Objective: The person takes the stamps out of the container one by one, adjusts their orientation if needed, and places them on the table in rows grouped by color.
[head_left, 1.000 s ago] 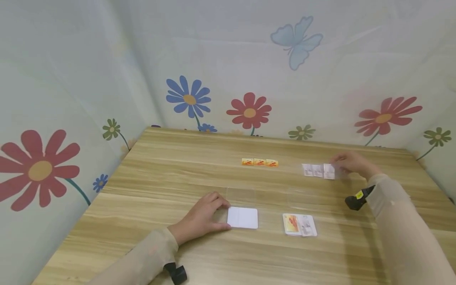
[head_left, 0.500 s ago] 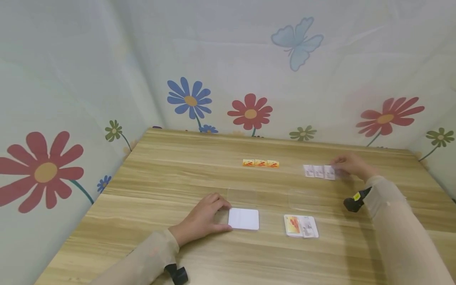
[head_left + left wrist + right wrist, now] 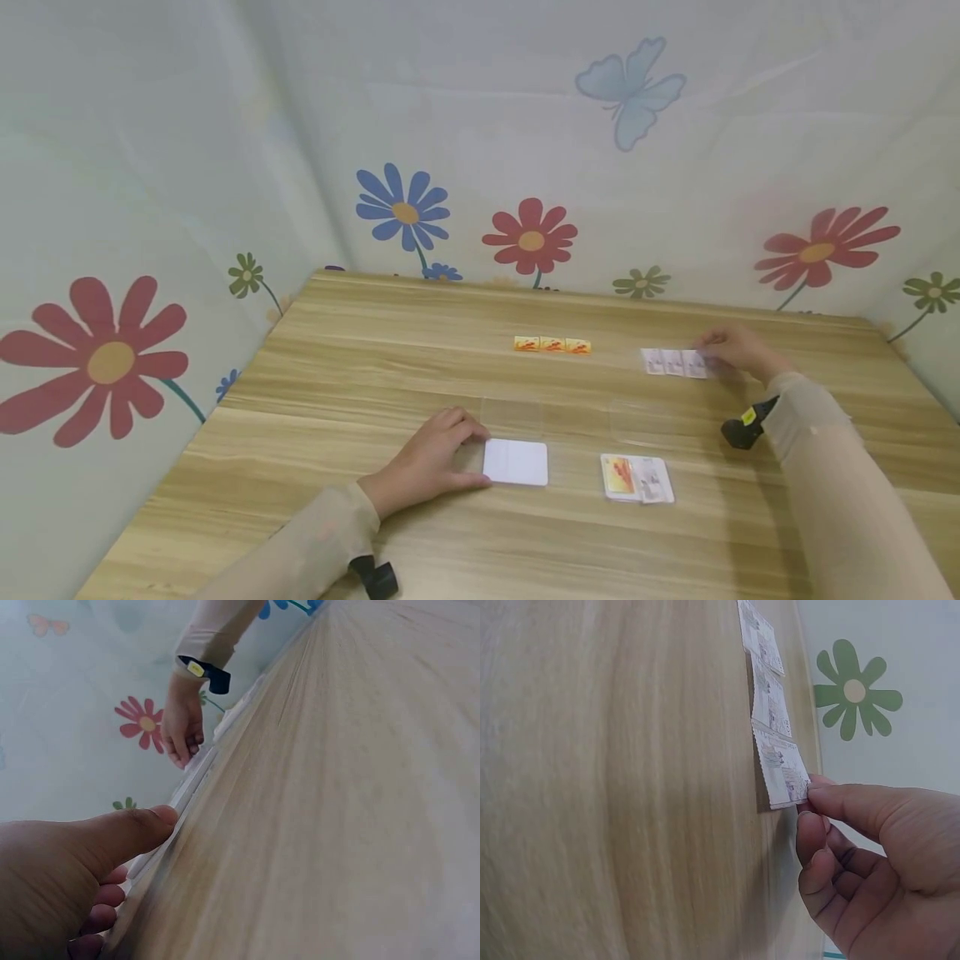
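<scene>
In the head view, my left hand (image 3: 431, 458) holds the left edge of a white card (image 3: 516, 462), thumb at the near corner and forefinger at the far one. The left wrist view shows the thumb (image 3: 146, 825) against the card's edge. My right hand (image 3: 738, 350), farther back, pinches the end of the rightmost in a row of three pale stamps (image 3: 672, 362). Seen from the right wrist, thumb and forefinger grip a corner of that perforated stamp (image 3: 781, 771); the other fingers curl below. Right of the white card lies a second card (image 3: 658, 468) bearing an orange stamp (image 3: 618, 474) and a pale one.
Three orange-yellow stamps (image 3: 552, 344) lie in a row toward the back of the wooden table (image 3: 390, 333). Faint clear plastic pieces (image 3: 641, 421) lie behind both cards. A flower-printed cloth (image 3: 465, 117) hangs behind and beside the table.
The rightmost pale stamp now lies flatter and more in line with its neighbours; my right hand has shifted only slightly. My left hand stays at the white card.
</scene>
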The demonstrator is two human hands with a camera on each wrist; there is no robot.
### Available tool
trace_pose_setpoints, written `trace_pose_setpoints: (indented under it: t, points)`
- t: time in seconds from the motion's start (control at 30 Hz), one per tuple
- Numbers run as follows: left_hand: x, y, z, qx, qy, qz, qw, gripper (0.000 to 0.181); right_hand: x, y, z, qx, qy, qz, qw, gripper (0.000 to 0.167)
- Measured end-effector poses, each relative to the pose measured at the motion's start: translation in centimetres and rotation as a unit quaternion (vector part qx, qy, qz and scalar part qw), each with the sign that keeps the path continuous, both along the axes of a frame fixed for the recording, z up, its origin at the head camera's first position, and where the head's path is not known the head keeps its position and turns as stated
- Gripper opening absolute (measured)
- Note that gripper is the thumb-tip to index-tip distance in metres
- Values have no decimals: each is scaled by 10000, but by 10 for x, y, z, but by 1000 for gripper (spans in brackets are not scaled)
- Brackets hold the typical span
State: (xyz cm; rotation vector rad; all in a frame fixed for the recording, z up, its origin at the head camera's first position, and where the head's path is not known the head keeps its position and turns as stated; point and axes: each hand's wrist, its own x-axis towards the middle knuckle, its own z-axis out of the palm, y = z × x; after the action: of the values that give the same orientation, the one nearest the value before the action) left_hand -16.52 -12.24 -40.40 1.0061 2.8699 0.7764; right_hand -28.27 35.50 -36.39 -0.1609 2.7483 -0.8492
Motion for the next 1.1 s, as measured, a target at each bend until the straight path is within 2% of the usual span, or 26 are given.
trace_pose_setpoints:
  t: [0.6,0.83,1.1]
  points:
    - [0,-1,0,-7,48,-4,10000,50,-3,1,-4,140,13,-108,9998,36]
    - [0,2,1,-53,27,-37,10000,50,2,2,0,1,-221,-226,9995,36]
    - [1,1,2,-38,181,-86,9998,50,7,0,8,-8,-87,-170,9998,36]
